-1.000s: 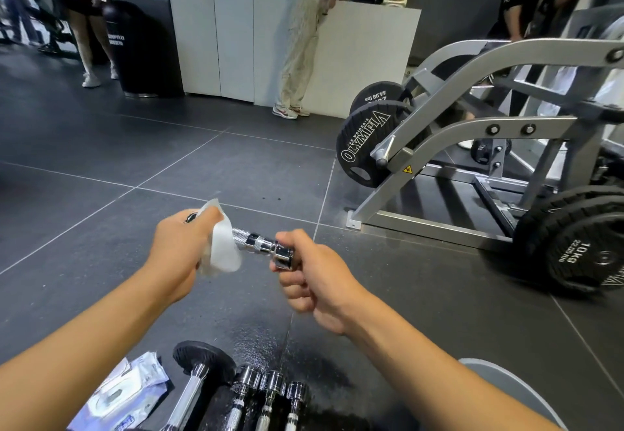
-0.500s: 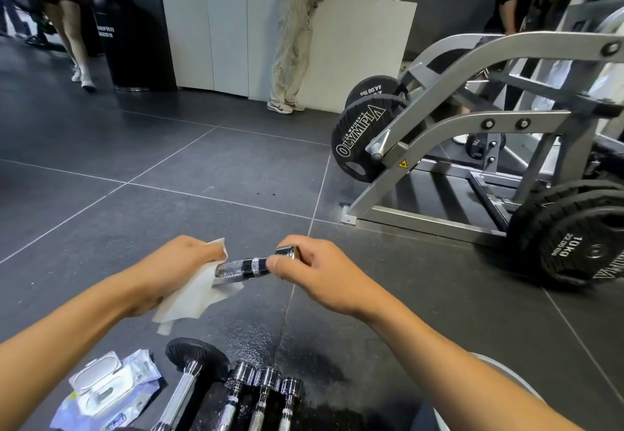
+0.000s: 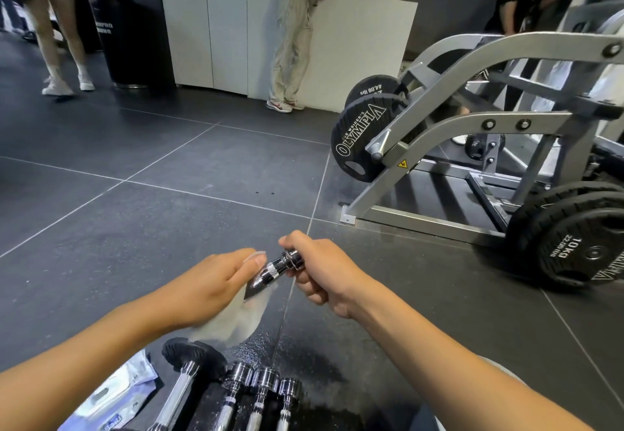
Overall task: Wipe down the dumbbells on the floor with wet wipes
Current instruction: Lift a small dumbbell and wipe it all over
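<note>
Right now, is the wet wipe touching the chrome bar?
Touching. The head view shows the left hand wrapping the wet wipe around one end of the chrome bar; the right hand grips the other.

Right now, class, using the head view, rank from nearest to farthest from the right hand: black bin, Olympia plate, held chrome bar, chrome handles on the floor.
1. Chrome bar: gripped in the right hand.
2. Chrome handles on the floor: just below.
3. Olympia plate: ahead right, on the machine.
4. Black bin: far back left.
</note>
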